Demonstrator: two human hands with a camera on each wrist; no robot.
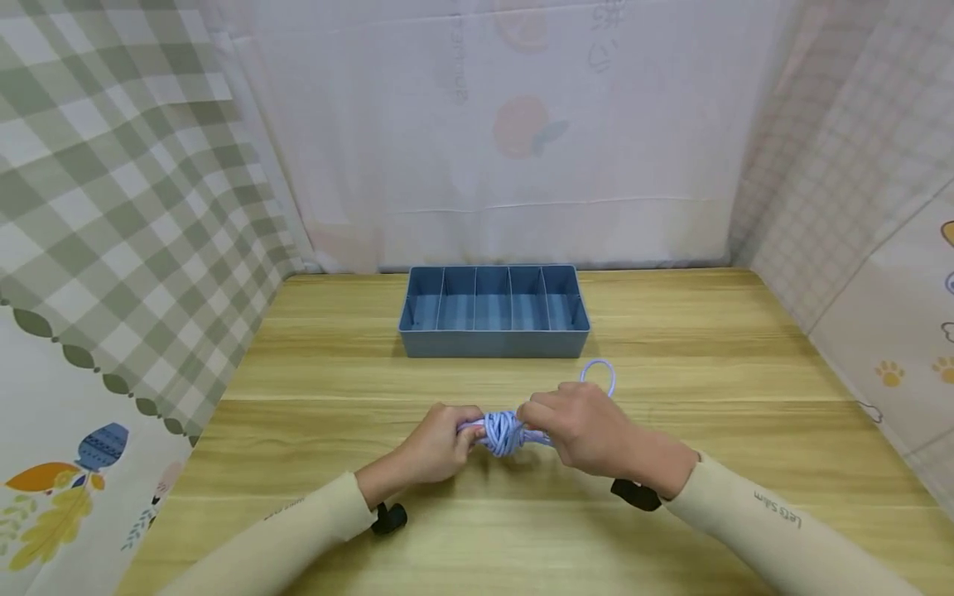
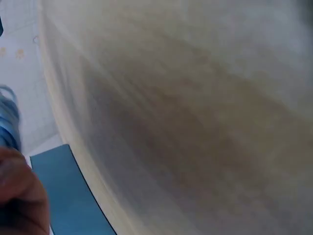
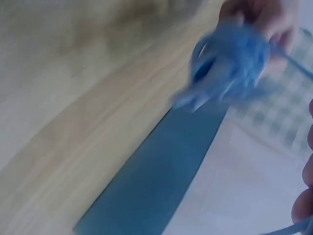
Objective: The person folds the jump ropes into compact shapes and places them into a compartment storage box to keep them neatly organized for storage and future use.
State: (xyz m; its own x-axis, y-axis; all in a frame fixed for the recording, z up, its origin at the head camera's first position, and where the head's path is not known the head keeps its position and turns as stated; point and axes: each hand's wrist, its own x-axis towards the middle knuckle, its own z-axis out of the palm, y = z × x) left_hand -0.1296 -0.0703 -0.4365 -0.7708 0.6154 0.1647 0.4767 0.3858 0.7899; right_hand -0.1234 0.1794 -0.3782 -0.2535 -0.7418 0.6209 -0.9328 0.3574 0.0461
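Note:
A bundle of light blue-violet cord [image 1: 504, 433], wound several times round its middle, is held low over the table in front of the box. My left hand [image 1: 440, 443] pinches its left end between thumb and fingers. On the other side, my right hand [image 1: 589, 426] has its fingers curled round a strand of the cord. A loop of cord [image 1: 613, 377] sticks up behind that hand. The right wrist view shows the bundle [image 3: 232, 61] blurred, a taut strand [image 3: 298, 66] running from it toward the right fingers [image 3: 305, 174]. Fingers of the left hand [image 2: 22, 186] appear beside the cord in the left wrist view.
A blue-grey box [image 1: 493, 343] with several narrow compartments stands behind the hands on the wood-grain table [image 1: 320, 381]. Checked cloth [image 1: 134, 165] hangs on the left, pale printed cloth [image 1: 633, 149] at the back, and more cloth on the right.

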